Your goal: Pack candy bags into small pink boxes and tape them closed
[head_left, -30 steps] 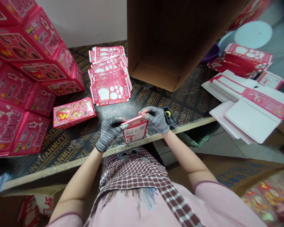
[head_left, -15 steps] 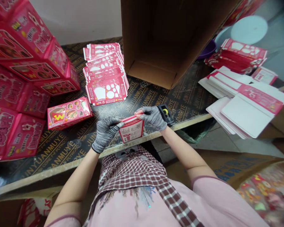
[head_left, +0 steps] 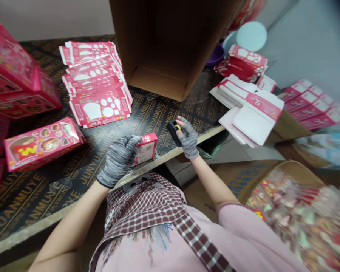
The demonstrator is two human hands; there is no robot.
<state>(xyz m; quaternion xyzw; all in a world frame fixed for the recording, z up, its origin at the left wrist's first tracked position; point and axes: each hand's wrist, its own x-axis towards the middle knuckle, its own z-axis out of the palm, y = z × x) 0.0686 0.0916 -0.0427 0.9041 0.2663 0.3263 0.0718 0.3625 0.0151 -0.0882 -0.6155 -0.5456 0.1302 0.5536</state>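
My left hand (head_left: 119, 158), in a grey glove, is wrapped round a small pink and white box (head_left: 146, 149) at the table's front edge. To its right, my right hand (head_left: 187, 136), gloved with bare fingertips, has its fingers on a black tape dispenser (head_left: 174, 133) with a yellow core. A finished-looking pink box (head_left: 45, 144) with windows lies on the table to the left. Behind my left hand is a fanned stack of flat pink cartons (head_left: 102, 107).
A large open cardboard box (head_left: 158, 81) stands at the back. Pink packages (head_left: 19, 83) are piled at the left. White and pink cards (head_left: 255, 122) overhang the table's right end. A carton of bagged sweets (head_left: 294, 211) sits at the lower right.
My right hand has let go of the small box and moved right onto the tape dispenser. My left hand still holds the box. The view has swung to the right.
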